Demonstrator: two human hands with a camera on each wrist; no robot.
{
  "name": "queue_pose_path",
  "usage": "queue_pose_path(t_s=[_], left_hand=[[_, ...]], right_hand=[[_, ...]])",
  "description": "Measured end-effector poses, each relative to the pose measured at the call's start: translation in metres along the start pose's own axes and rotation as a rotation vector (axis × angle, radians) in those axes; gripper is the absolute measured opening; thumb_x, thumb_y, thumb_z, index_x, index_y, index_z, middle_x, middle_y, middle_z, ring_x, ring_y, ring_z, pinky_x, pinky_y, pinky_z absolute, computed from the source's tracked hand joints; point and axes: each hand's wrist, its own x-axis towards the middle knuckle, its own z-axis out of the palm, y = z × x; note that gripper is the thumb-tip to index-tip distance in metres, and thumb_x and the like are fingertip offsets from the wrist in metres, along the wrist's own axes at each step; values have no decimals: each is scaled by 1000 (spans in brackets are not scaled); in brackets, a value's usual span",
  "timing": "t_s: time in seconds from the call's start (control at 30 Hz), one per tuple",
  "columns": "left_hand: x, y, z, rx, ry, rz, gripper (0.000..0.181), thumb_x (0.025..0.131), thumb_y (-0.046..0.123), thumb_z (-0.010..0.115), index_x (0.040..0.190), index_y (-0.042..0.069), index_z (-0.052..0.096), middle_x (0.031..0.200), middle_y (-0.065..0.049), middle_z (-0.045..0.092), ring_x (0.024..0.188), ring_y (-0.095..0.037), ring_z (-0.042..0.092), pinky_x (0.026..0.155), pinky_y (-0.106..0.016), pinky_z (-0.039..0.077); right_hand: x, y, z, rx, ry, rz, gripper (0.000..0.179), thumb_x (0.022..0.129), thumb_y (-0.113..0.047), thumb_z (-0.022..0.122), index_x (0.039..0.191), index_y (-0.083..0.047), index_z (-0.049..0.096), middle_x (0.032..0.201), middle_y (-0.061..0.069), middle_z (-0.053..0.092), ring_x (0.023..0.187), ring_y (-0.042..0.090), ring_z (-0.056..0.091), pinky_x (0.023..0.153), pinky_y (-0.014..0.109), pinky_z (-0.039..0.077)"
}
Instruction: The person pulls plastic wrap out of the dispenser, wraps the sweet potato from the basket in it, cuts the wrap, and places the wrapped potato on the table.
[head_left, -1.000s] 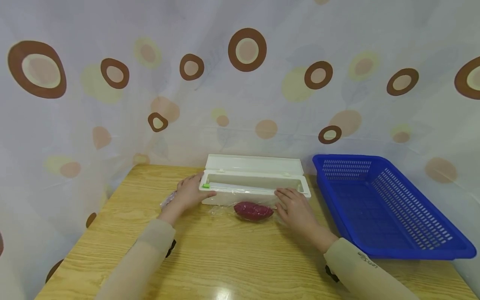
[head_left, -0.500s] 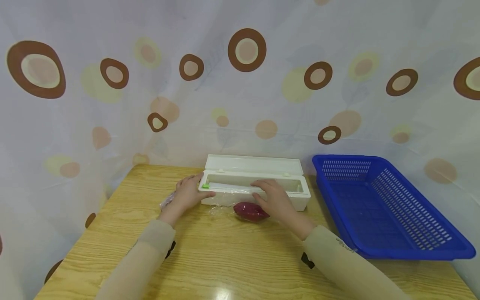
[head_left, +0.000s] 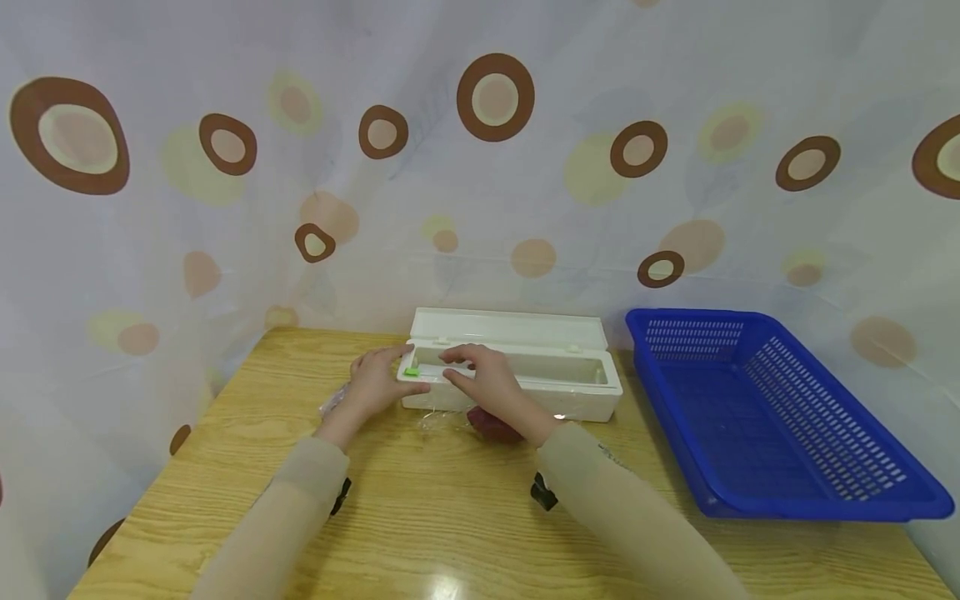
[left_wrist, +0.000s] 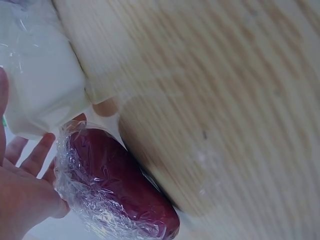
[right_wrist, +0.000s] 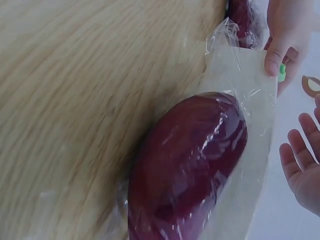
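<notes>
A white cling film box (head_left: 570,404) stands at the table's back with its lid (head_left: 510,327) raised. My left hand (head_left: 373,385) grips its left end, thumb at the front. The green slide cutter (head_left: 412,372) sits beside that thumb. Above the box's left half, my right hand (head_left: 489,383) hovers with loosely bent fingers, holding nothing. A purple sweet potato (right_wrist: 190,160) lies against the box front under clear film (right_wrist: 240,65); my right wrist partly hides it in the head view. Another sweet potato (left_wrist: 115,180), wrapped in crinkled film, lies beside my left hand.
A blue plastic basket (head_left: 712,492) with perforated sides stands on the right of the wooden table (head_left: 420,517). Behind the table hangs a pale curtain (head_left: 480,200) with brown ring patterns.
My right hand has moved left along the box, from its right front to above its left half. My left hand has kept its grip on the left end.
</notes>
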Motion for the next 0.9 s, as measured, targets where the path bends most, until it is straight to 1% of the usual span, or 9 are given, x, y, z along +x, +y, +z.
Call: queue_pose_path(t_s=[0.07, 0.23, 0.4, 0.63, 0.9], left_hand=[[0, -1, -1, 6, 5, 3, 82, 72, 53, 75, 140, 17, 46, 139, -12, 49, 128, -38, 39, 108, -56, 13], [0, -2, -1, -13, 18, 7, 79, 73, 49, 77, 139, 17, 48, 138, -12, 51, 128, -39, 39, 107, -56, 13], [-1, -4, 2, -24, 20, 4, 78, 74, 48, 77, 139, 18, 47, 139, -11, 50, 129, -38, 38, 107, -56, 12], [-3, -2, 1, -26, 19, 11, 79, 73, 51, 76, 139, 19, 47, 140, -7, 49, 131, -36, 36, 108, -55, 12], [-4, -2, 0, -14, 28, 24, 80, 73, 50, 77, 140, 19, 47, 141, -7, 49, 132, -36, 35, 108, -56, 14]], right_hand=[[7, 0, 5, 30, -13, 27, 23, 90, -15, 65, 111, -9, 68, 110, 4, 68, 103, 22, 62, 86, 36, 51], [21, -1, 16, 76, -47, 78, 18, 91, -15, 64, 107, -10, 70, 109, 4, 68, 100, 20, 61, 82, 33, 52], [30, -3, 24, 87, -74, 115, 18, 91, -15, 64, 106, -11, 71, 107, 4, 69, 93, 19, 62, 74, 29, 53], [40, -8, 29, 66, -110, 128, 18, 90, -18, 65, 104, -9, 73, 99, 4, 71, 90, 18, 63, 77, 29, 51], [45, -9, 37, 11, -158, 98, 18, 88, -25, 67, 98, -13, 74, 93, -1, 72, 83, 14, 58, 72, 25, 48]])
